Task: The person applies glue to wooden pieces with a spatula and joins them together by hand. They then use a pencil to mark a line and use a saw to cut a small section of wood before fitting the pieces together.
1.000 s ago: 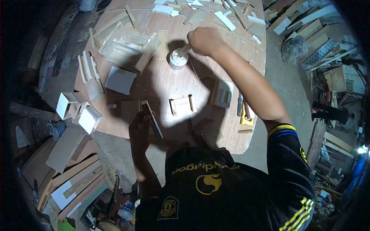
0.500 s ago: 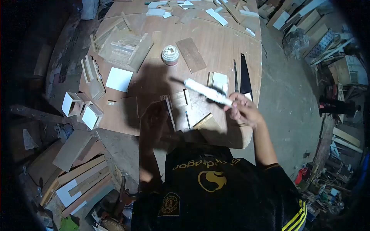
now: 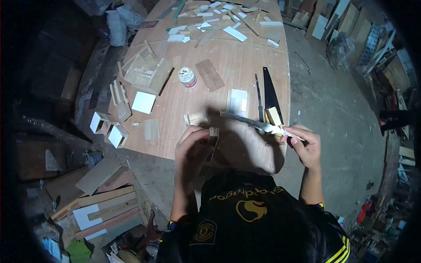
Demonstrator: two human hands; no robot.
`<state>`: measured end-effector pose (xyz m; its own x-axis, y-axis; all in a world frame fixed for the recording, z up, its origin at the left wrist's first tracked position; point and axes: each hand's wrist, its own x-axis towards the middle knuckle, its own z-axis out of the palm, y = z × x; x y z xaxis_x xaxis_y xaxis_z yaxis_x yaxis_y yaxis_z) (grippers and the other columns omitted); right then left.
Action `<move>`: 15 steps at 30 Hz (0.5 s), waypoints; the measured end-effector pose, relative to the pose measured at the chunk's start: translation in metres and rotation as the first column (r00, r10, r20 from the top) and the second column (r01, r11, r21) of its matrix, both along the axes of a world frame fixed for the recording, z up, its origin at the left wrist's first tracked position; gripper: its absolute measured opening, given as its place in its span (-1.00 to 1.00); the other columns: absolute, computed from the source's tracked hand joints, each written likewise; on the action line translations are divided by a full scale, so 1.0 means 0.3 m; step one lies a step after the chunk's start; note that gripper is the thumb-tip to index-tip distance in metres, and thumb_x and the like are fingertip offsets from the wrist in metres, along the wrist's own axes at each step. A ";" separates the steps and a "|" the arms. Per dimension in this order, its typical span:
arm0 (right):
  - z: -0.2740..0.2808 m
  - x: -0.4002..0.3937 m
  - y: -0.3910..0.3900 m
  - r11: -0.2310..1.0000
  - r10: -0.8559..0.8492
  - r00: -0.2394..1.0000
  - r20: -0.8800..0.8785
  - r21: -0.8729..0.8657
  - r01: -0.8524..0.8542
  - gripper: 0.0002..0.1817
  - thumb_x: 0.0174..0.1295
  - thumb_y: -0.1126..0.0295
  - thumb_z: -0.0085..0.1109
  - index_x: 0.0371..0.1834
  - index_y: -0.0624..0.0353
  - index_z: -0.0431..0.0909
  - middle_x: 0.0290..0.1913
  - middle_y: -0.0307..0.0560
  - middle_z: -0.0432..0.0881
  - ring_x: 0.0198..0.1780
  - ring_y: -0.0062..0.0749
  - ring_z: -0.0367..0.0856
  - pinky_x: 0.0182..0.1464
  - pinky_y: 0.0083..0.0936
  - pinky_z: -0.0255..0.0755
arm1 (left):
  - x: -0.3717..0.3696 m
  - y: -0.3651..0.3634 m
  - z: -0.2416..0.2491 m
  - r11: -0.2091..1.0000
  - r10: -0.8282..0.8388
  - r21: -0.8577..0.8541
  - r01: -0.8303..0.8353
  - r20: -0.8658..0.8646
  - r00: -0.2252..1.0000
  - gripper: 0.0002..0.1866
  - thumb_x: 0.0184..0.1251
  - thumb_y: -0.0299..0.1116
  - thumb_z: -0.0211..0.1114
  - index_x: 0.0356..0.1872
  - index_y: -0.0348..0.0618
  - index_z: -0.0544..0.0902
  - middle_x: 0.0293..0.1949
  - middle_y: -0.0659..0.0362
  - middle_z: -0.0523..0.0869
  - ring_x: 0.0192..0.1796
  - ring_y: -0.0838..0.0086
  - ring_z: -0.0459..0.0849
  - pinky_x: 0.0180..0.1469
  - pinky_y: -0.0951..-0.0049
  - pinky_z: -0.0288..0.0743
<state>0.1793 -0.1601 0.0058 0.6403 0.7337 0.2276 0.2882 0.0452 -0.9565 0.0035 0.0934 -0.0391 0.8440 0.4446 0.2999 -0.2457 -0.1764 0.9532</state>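
Note:
My left hand [image 3: 191, 142] is closed on a small wooden piece [image 3: 213, 133] above the table's near edge. In my right hand [image 3: 307, 142], fingers pinch a thin stick [image 3: 293, 133] with white paste on it; a long dark blurred part points left from it. An open jar [image 3: 187, 77] of white paste stands mid-table, with a brown wood panel [image 3: 209, 75] beside it. Right of these lie a white-topped wooden piece [image 3: 238, 101] and a handsaw [image 3: 270, 90] with a pale yellow handle, partly behind the stick.
Small wooden assemblies [image 3: 147, 72] and a white square [image 3: 143, 102] occupy the left of the table [image 3: 245, 57]. Offcuts [image 3: 234, 33] are scattered at the far end. Boards [image 3: 105, 210] are piled on the floor at lower left. A person's dark-clothed part [image 3: 397, 120] shows at far right.
The view has shifted. My right hand has turned the paste-covered stick, which now shows a long dark part. My left hand, with the wooden piece, is now more brightly lit.

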 end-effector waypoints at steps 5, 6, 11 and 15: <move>0.023 0.019 -0.080 0.994 0.078 0.984 0.161 0.067 -0.090 -0.72 0.19 0.57 0.12 -0.04 0.38 0.66 -0.30 0.03 0.69 -0.26 -0.36 0.64 -0.17 -0.50 0.47 | -0.063 -0.130 0.074 0.989 0.147 -0.028 -0.146 0.036 0.988 -0.69 0.13 -0.43 0.45 -0.16 -0.41 0.63 -0.25 0.17 0.53 -0.22 0.52 0.45 -0.17 0.58 0.32; 0.021 0.025 -0.091 0.988 0.107 0.972 0.208 0.084 -0.126 -0.72 0.18 0.58 0.12 -0.04 0.38 0.66 -0.29 0.04 0.69 -0.27 -0.35 0.64 -0.18 -0.51 0.47 | -0.078 -0.152 0.081 0.986 0.166 -0.005 -0.166 0.050 0.985 -0.69 0.15 -0.44 0.43 -0.14 -0.42 0.62 -0.24 0.16 0.53 -0.22 0.52 0.45 -0.17 0.59 0.31; 0.030 0.044 -0.128 0.986 0.131 0.981 0.142 0.087 -0.144 -0.73 0.19 0.57 0.12 -0.07 0.40 0.66 -0.23 0.05 0.67 -0.24 -0.37 0.65 -0.16 -0.54 0.48 | -0.137 -0.247 0.116 0.970 0.242 -0.007 -0.243 0.100 0.965 -0.71 0.19 -0.47 0.38 -0.10 -0.41 0.62 -0.23 0.12 0.53 -0.22 0.51 0.45 -0.15 0.56 0.33; -0.005 0.071 -0.151 0.982 0.147 0.988 0.039 0.115 -0.151 -0.73 0.22 0.50 0.12 -0.08 0.43 0.64 -0.22 0.07 0.65 -0.23 -0.36 0.64 -0.14 -0.55 0.48 | -0.166 -0.289 0.147 0.956 0.272 0.067 -0.285 0.158 0.949 -0.70 0.21 -0.48 0.35 -0.06 -0.41 0.60 -0.20 0.12 0.53 -0.22 0.52 0.46 -0.12 0.54 0.34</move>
<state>0.2005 -0.2055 0.0043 0.5172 0.7875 0.3351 0.2985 0.2010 -0.9330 -0.0462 0.0068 0.0050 0.6343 0.6222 0.4588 -0.3096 -0.3393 0.8882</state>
